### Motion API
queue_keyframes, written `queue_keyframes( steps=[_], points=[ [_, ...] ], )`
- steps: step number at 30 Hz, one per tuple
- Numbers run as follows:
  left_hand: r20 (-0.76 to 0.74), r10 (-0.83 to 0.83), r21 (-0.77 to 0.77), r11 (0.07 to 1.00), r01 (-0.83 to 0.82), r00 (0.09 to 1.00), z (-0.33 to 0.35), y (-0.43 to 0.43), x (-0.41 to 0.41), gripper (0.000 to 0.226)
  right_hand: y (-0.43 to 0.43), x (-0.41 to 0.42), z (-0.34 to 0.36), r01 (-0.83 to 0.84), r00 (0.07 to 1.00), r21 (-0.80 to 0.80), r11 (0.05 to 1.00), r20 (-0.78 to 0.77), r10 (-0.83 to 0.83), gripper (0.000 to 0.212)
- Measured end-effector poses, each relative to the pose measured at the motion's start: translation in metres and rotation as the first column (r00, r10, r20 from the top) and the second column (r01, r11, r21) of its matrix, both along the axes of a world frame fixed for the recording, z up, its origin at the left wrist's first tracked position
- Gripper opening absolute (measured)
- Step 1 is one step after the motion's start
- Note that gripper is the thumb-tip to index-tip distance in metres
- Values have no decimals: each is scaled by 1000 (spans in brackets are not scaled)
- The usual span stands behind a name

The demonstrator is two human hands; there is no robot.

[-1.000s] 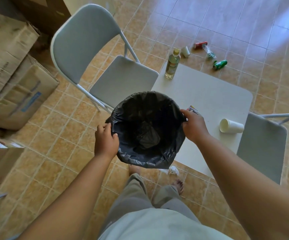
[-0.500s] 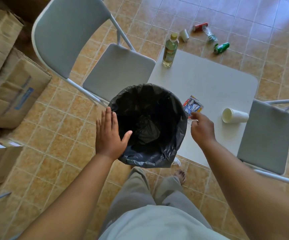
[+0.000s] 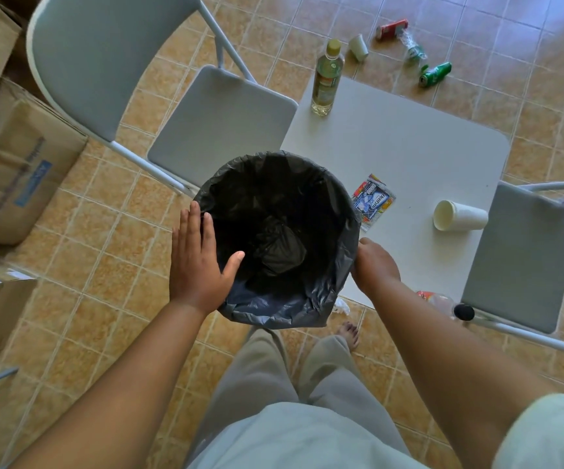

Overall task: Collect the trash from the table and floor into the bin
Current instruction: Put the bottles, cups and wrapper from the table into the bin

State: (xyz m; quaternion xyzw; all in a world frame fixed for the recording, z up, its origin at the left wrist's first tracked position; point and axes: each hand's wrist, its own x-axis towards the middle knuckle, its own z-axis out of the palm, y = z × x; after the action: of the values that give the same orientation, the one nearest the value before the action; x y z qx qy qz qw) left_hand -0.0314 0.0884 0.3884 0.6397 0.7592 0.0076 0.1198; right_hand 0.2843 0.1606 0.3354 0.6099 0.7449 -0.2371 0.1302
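Note:
A bin (image 3: 275,311) lined with a black bag stands in front of me beside the white table (image 3: 409,150). My left hand (image 3: 196,265) lies flat and open over the bin's left rim. At the liner's right edge my right hand (image 3: 375,264) has curled fingers; whether they pinch the liner is hidden. On the table lie a snack wrapper (image 3: 373,201), a tipped paper cup (image 3: 459,216) and an upright bottle (image 3: 326,82). Beyond the table the floor holds a paper cup (image 3: 358,47), a red can (image 3: 392,28), a crushed clear bottle (image 3: 414,52) and a green can (image 3: 436,74).
A grey folding chair (image 3: 219,123) stands left of the table and another (image 3: 520,255) at its right. A black-capped bottle (image 3: 442,301) and crumpled white paper (image 3: 341,306) lie under the table's near edge. Cardboard boxes (image 3: 13,170) line the left side.
Both hands held the bin's rim a second ago. My left hand has let go and opened flat. My right hand left the rim and now sits lower at the liner's side.

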Motion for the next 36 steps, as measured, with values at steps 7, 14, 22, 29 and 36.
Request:
queue_keyframes(
  steps=[7, 14, 22, 29, 36],
  points=[
    [26, -1, 20, 1000, 1, 1000, 0, -1, 1, 86, -2, 7, -4, -40, 998, 46, 998, 43, 38, 18],
    [30, 2, 20, 1000, -3, 1000, 1, 0, 1, 84, -8, 36, 35, 145, 986, 247, 958, -113, -120, 22],
    [56, 12, -28, 1000, -10, 998, 8, 1, 2, 86, -9, 32, 161, 536, 787, 531, 656, -595, -161, 14],
    [47, 6, -46, 999, -4, 999, 8, 1, 1, 88, -17, -31, 179, 521, 635, 448, 726, -772, 20, 10],
    [47, 12, -43, 999, -10, 999, 8, 1, 1, 87, 1, -91, 111, -7, 930, 156, 988, -362, 64, 24]
  ],
)
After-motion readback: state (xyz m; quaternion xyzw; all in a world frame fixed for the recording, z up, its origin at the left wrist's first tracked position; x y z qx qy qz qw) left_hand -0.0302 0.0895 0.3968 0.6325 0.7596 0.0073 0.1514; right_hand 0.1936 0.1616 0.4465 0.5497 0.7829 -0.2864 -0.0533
